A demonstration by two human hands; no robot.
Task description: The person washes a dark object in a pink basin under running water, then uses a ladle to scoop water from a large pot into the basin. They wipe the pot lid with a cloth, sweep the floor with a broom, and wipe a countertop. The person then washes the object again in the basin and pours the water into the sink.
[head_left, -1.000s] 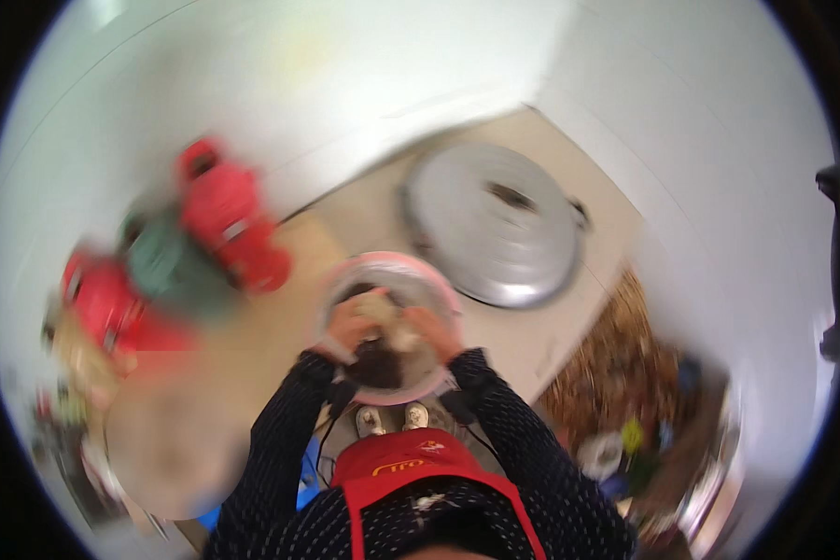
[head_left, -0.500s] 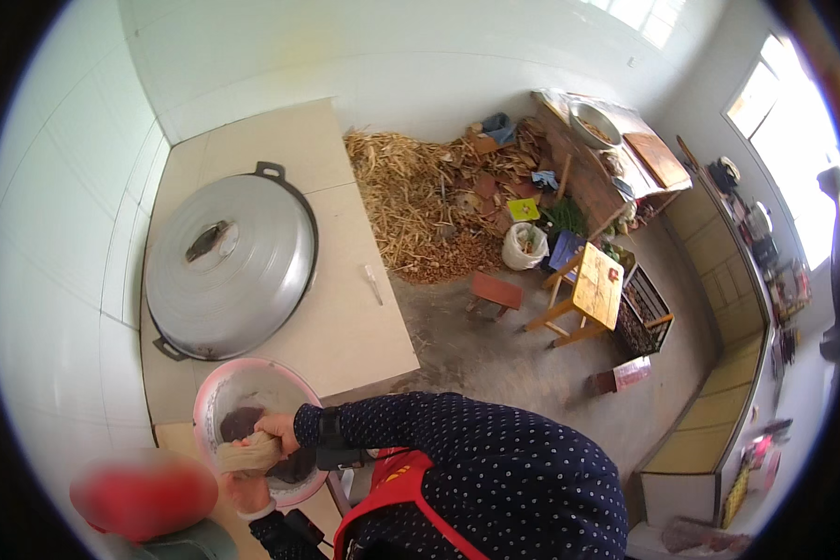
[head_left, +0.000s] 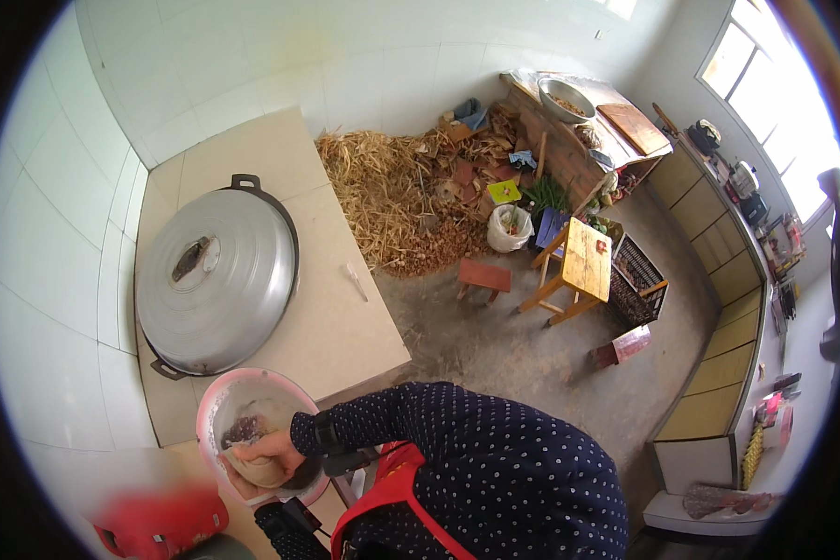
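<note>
Both my hands are over a pink-rimmed basin (head_left: 213, 397) beside the pot. Between them is a bunched beige cloth (head_left: 263, 473), low inside the basin. My right hand (head_left: 285, 450) is wrapped over the cloth from the right. On its lower left side, my left hand (head_left: 237, 478) grips it from beneath; some of its fingers are hidden. Water and a dark patch (head_left: 243, 427) show in the basin behind the cloth. A large pot with a domed grey metal lid (head_left: 219, 289) sits in the tiled counter just beyond.
The tiled counter (head_left: 345, 341) carries a small pale stick-like item (head_left: 356, 282). Dry straw (head_left: 373, 187) is heaped against the far wall. Beyond the counter stand a red-brown low stool (head_left: 484, 274), a yellow wooden stool (head_left: 586, 259) and a black crate (head_left: 637, 280). A blurred red object (head_left: 163, 523) is at lower left.
My hands have lowered the cloth deeper into the basin, and it looks more bunched, with my right hand covering more of it. The whole view has shifted slightly.
</note>
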